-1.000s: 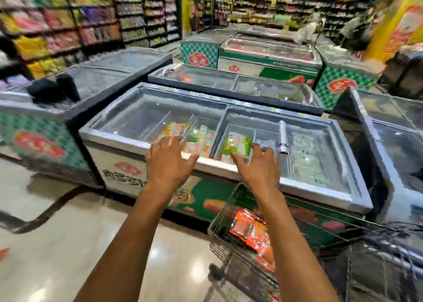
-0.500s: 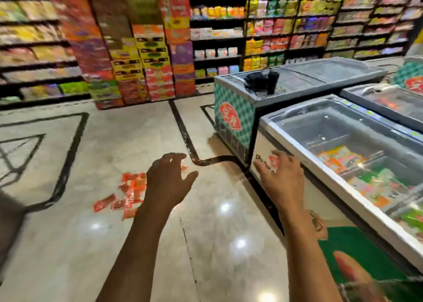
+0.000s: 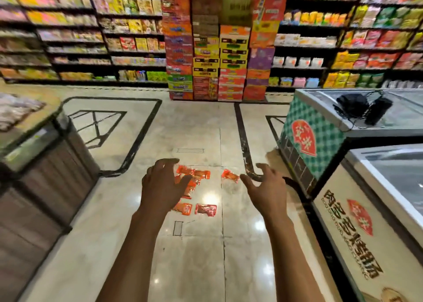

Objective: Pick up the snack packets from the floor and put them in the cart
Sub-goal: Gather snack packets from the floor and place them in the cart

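Note:
Several small red-orange snack packets lie scattered on the shiny tiled floor ahead of me. One packet sits apart to the right, and two more lie nearer to me. My left hand is stretched out in front, fingers apart and empty, and covers part of the pile. My right hand is held out beside it, also empty with fingers spread, just right of the lone packet. The cart is out of view.
A chest freezer runs along my right, with a green-checked freezer behind it carrying black items. A dark display counter stands at my left. Stacked cartons and snack shelves fill the back.
My view has swung left from the freezer and cart to the floor. The packets now lie straight ahead under my outstretched hands, which stay empty.

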Action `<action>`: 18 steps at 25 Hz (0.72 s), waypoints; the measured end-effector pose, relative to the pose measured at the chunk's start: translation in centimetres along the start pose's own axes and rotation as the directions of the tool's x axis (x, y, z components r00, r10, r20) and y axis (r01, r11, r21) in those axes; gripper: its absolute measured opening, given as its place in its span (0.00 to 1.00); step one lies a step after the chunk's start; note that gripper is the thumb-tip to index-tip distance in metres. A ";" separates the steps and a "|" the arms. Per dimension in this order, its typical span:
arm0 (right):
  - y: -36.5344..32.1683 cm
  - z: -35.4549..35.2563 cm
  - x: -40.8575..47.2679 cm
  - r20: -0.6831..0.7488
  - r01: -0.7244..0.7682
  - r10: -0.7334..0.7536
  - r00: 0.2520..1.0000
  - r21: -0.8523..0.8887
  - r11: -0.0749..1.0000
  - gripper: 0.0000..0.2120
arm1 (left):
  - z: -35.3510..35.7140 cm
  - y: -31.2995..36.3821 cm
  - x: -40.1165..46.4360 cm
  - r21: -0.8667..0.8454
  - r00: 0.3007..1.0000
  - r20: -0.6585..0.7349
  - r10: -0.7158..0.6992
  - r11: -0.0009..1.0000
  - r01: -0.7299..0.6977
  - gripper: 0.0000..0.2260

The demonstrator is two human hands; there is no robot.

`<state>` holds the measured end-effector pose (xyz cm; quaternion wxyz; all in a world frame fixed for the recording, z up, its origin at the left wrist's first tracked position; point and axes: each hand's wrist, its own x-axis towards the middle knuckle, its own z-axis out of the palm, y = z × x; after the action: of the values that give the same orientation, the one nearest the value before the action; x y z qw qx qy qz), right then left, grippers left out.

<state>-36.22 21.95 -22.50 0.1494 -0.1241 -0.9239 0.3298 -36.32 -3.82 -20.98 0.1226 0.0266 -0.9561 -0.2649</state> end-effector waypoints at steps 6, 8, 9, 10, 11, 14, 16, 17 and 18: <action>-6.5 9.7 8.7 0.077 0.063 -0.066 0.995 0.041 0.997 0.29 | -1.0 -6.9 11.0 0.044 0.998 -0.017 -0.067 0.997 0.068 0.26; -8.1 12.8 11.2 0.138 0.055 -0.062 0.989 0.053 0.997 0.29 | -0.4 -8.8 14.1 0.034 0.995 -0.013 -0.101 0.994 0.101 0.25; -8.5 14.2 12.5 0.160 0.050 -0.058 0.985 0.056 0.997 0.29 | 0.1 -9.5 15.5 0.031 0.994 -0.012 -0.110 0.993 0.110 0.25; -8.8 15.7 13.8 0.174 0.048 -0.058 0.983 0.062 0.997 0.29 | 0.8 -10.2 17.0 0.034 0.993 -0.008 -0.117 0.992 0.118 0.24; -9.1 17.5 15.6 0.186 0.052 -0.064 0.980 0.072 0.996 0.29 | 1.6 -11.2 18.8 0.037 0.991 0.006 -0.132 0.991 0.131 0.24; -9.5 23.9 22.0 0.231 0.038 -0.059 0.971 0.094 0.995 0.30 | 5.3 -14.1 25.1 0.063 0.982 0.043 -0.182 0.982 0.179 0.25; -9.5 28.6 26.5 0.274 0.010 -0.035 0.961 0.094 0.996 0.29 | 8.5 -15.7 29.4 0.089 0.972 0.076 -0.222 0.973 0.215 0.24; -9.4 31.0 28.9 0.296 -0.001 -0.026 0.955 0.092 0.996 0.29 | 10.2 -16.4 31.6 0.097 0.963 0.095 -0.252 0.965 0.243 0.24; -9.5 33.0 30.8 0.320 -0.014 -0.016 0.947 0.089 0.996 0.29 | 11.7 -16.9 33.5 0.103 0.953 0.122 -0.278 0.958 0.266 0.24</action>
<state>-77.77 6.03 -34.76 0.0030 -0.0615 -0.9201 0.3869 -71.91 -16.36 -31.96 0.0187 0.1453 -0.9598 -0.2396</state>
